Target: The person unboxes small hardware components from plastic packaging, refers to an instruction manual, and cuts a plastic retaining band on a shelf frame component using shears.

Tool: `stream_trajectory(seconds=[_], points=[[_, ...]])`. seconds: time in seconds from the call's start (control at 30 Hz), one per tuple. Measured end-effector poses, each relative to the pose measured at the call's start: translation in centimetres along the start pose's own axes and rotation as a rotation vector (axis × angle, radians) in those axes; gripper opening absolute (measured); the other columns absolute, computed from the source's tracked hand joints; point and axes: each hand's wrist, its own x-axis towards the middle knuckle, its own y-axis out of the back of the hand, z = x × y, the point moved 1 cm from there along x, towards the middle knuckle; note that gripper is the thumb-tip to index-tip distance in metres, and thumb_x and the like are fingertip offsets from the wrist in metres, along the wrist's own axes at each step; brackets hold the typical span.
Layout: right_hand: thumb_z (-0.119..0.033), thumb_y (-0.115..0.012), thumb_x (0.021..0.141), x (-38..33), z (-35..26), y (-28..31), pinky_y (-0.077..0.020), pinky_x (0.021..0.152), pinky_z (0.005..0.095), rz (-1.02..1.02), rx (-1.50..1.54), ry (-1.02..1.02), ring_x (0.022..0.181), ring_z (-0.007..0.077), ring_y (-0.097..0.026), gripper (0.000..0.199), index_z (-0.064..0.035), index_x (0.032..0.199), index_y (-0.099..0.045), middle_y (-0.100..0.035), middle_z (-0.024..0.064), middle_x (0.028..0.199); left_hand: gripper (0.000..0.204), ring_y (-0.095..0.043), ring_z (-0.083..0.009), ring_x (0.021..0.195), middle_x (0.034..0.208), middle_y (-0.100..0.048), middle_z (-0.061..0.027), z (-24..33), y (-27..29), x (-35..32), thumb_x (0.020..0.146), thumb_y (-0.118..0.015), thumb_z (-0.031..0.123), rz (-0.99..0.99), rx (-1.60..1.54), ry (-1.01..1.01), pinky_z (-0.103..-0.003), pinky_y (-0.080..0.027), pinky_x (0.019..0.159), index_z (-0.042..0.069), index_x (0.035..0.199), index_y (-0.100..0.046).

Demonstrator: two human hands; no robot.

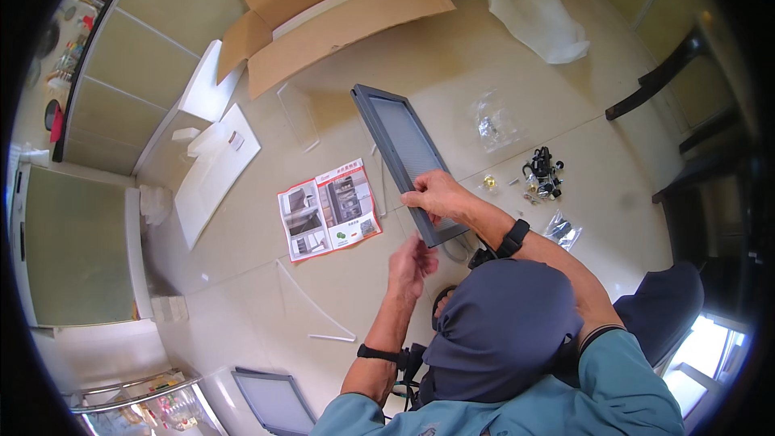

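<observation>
A dark grey rectangular frame with a pale mesh panel (401,131) stands tilted in front of me, its near end by my knees. My right hand (442,196) is closed over its near part, with thumb and fingertips at the left rim. Just below the near left corner is my left hand (412,268), fingers curled together close to the frame; whatever they hold, if anything, is too small to make out. To the frame's left, a printed leaflet (331,210) with product pictures lies unfolded on the floor.
Black fittings (543,173), small metal screws (530,194) and clear plastic bags (494,125) lie at right. An open cardboard box (347,28) is at the back, white foam sheets (219,165) at left. Another grey frame (274,402) lies lower left; dark chairs (658,73) stand far right.
</observation>
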Motion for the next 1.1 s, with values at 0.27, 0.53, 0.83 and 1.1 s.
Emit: stream_trajectory(seconds=[0.27,0.53,0.83,1.1], points=[[-0.025,-0.068,0.082,0.5,1.0,-1.4,-0.0498,0.044,0.0307,-0.064,-0.021,0.019,0.049,0.0147,-0.057,0.028,-0.0022,0.07,-0.057,-0.058,0.0067,0.062,0.055,-0.061,-0.0182,0.086,0.091,-0.062,-0.0063,4.6,-2.7,1.8,0.101,-0.039,0.054,-0.321,-0.145,-0.425,-0.032,-0.05,0.081,0.003,0.112,-0.058],[-0.023,-0.066,0.086,-0.6,0.3,1.6,-0.0416,0.049,0.0244,0.04,0.195,0.143,0.054,0.0084,-0.051,0.02,-0.0067,0.076,-0.059,-0.056,-0.0009,0.067,0.029,-0.068,-0.0224,0.093,0.11,-0.066,-0.0139,3.5,-1.5,2.6,0.093,-0.057,0.005,-0.048,-0.061,-0.383,-0.037,-0.057,0.083,-0.004,0.121,-0.054],[-0.019,-0.059,0.088,-1.8,2.4,8.7,-0.041,0.049,0.0243,0.069,0.195,0.076,0.051,0.0102,-0.053,0.017,-0.0056,0.079,-0.057,-0.056,0.0018,0.065,0.037,-0.067,-0.0223,0.09,0.105,-0.068,-0.0128,2.9,0.6,4.3,0.08,-0.054,-0.012,0.085,0.064,-0.389,-0.034,-0.053,0.082,-0.007,0.117,-0.058],[-0.017,-0.051,0.092,-2.9,3.5,10.9,-0.0445,0.045,0.0267,0.217,0.083,0.027,0.049,0.0105,-0.051,0.018,-0.0023,0.087,-0.058,-0.053,0.0016,0.061,0.032,-0.066,-0.0199,0.087,0.102,-0.069,-0.0112,2.9,1.2,4.8,0.081,-0.06,-0.006,0.133,0.097,-0.414,-0.032,-0.052,0.079,-0.006,0.113,-0.062]])
